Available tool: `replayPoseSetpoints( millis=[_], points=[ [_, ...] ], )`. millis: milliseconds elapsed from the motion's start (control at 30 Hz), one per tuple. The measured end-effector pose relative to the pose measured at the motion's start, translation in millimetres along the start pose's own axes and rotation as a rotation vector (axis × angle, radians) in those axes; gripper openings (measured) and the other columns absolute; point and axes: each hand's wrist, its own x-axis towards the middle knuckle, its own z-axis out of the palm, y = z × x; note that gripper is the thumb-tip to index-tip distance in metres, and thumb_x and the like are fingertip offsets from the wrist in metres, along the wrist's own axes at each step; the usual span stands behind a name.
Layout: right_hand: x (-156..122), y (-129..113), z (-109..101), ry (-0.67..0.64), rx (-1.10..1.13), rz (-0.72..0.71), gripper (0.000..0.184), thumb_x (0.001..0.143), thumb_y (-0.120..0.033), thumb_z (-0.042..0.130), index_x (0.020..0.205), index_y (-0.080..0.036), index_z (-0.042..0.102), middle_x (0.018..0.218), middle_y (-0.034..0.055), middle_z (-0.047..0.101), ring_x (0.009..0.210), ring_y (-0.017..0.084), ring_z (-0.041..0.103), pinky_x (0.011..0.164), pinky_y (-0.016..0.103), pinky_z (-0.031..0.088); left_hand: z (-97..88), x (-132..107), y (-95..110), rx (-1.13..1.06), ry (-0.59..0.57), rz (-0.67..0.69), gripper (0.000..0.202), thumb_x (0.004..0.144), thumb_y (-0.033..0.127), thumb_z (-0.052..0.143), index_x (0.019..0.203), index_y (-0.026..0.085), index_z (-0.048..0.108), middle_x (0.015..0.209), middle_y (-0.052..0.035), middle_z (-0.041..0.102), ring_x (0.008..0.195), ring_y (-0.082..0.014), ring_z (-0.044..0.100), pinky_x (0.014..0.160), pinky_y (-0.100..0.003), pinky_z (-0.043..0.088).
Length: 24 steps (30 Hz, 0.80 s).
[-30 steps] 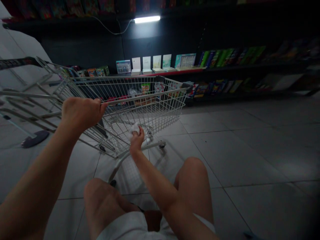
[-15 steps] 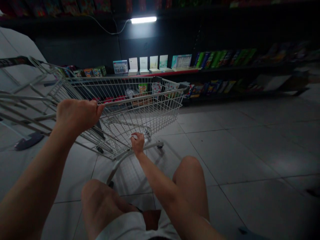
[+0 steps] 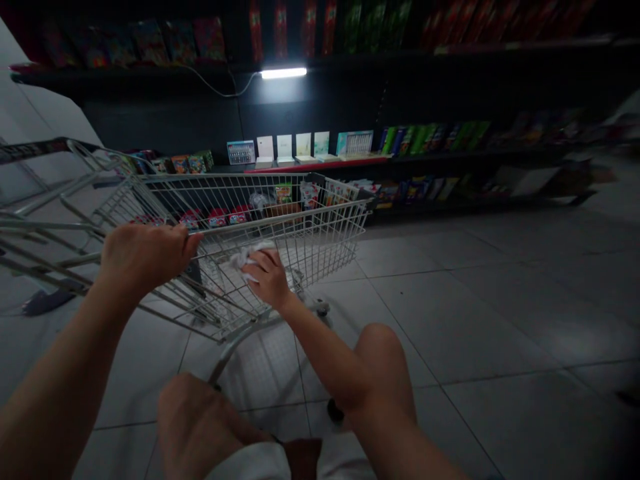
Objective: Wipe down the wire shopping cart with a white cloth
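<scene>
Crouched on a tiled shop floor (image 3: 475,300), you have your left hand (image 3: 145,257) closed around the top rail of a wire shopping cart (image 3: 327,243). Your right hand (image 3: 270,277) is bunched around a white cloth (image 3: 243,255) and presses it against the cart's mesh side just below that rail. Your bare knees (image 3: 383,347) sit close to the cart's lower frame.

The step in hand looks like a wipe of the basket's wire side, with the left hand bracing. By the look of it, that work calls for a firm hold on the rail, since the cart stands on castors, and for the cloth to be worked along the wires rather than across the gaps.

Behind the cart, a strip lamp (image 3: 283,73) lights a dark shelf (image 3: 325,162) with a red front edge. It carries upright cards or booklets, and green and blue packs run off to the right. Small red packs show through the mesh lower down. No brand, label or price on the cart or the shelf goods can be read, as the light is too dim and the print too small.
</scene>
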Motion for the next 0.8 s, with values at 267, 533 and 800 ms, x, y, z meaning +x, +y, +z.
replayPoseSetpoints(
  millis=[267,533,800],
  points=[
    [28.2,-36.9,-51.8,0.175,-0.035,0.034,0.029,0.089,-0.02,0.053,0.113,-0.026,0.068,0.132,0.0052,0.056,0.13,0.022,0.045,0.115,0.042,0.038,-6.9,-10.0,-5.9,0.016,-0.047,-0.027,0.076,0.095,0.055,0.002,0.099,0.017,0.068,0.088,-0.016,0.074,0.078,-0.0334,0.07,0.061,-0.038,0.044],
    [60.7,38.5,-90.4,0.088,-0.166,-0.066,0.04,0.083,-0.017,0.058,0.121,-0.029,0.064,0.121,0.0008,0.066,0.117,0.021,0.056,0.114,0.044,0.037,-2.3,-13.2,-18.7,0.08,-0.087,-0.017,0.081,0.091,0.052,-0.004,0.099,0.017,0.069,0.089,-0.0167,0.074,0.077,-0.0343,0.07,0.059,-0.037,0.041],
    [26.7,134.8,-135.2,0.262,-0.183,0.416,0.042,0.072,-0.005,0.05,0.107,-0.018,0.07,0.11,0.008,0.069,0.107,0.025,0.059,0.102,0.046,0.048,16.9,-3.2,-46.7,0.025,-0.182,-0.096,0.084,0.085,0.064,-0.001,0.114,0.026,0.069,0.112,-0.011,0.073,0.09,-0.0318,0.069,0.067,-0.036,0.042]
  ],
)
